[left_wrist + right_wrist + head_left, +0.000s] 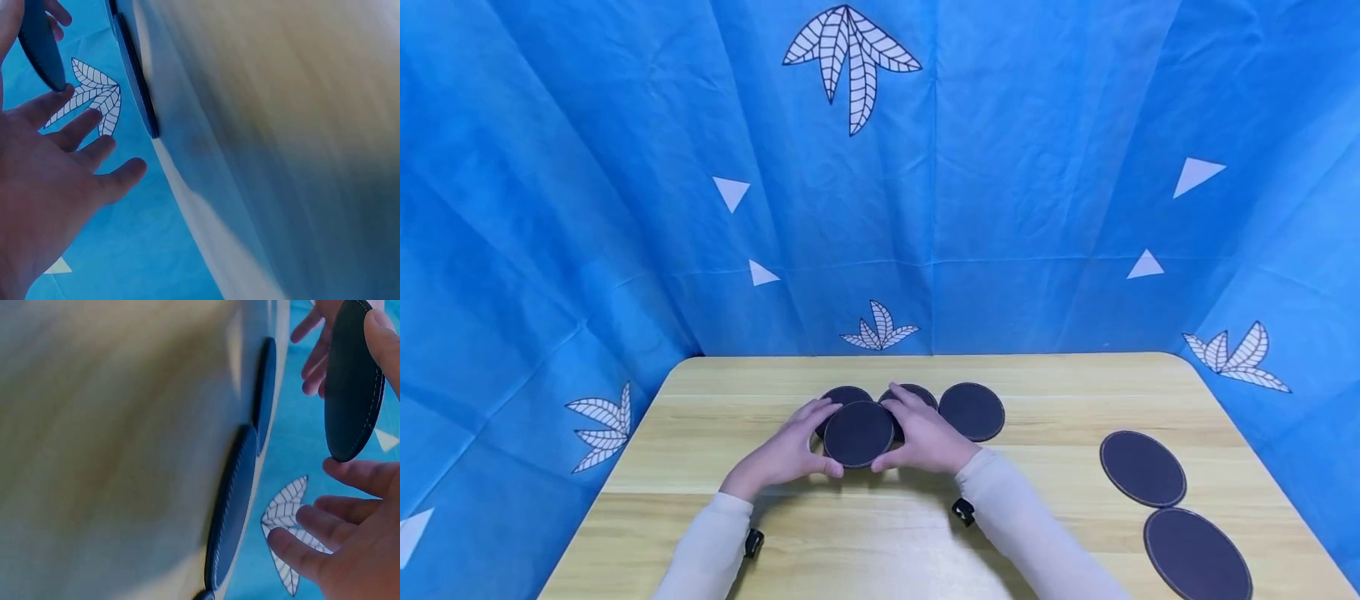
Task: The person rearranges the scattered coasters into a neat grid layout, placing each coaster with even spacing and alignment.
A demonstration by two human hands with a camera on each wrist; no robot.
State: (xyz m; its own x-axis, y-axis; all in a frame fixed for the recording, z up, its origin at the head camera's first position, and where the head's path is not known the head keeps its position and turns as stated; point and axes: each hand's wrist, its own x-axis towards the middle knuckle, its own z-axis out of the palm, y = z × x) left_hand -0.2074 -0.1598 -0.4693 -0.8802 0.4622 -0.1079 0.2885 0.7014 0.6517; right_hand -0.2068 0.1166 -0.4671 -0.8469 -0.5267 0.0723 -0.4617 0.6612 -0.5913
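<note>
Both hands hold one round, dark leather-like coaster (859, 434) between them, tilted and raised over the table. My left hand (784, 450) grips its left edge, thumb at the near side and fingertips at the far side. On the opposite edge, my right hand (931, 438) grips it the same way. Pale stitching runs round the rim of the held coaster (353, 387) in the right wrist view, where it stands clear of the tabletop. Behind it lie two more coasters, a left one (848, 393) and a middle one (923, 392), both partly hidden by the hands and the held coaster.
A third coaster (972, 412) lies flat beside the middle one, to the right. Two others, an upper one (1142, 468) and a lower one (1198, 554), lie near the right edge of the wooden table (715, 383). Blue patterned cloth (1015, 208) hangs behind and at both sides.
</note>
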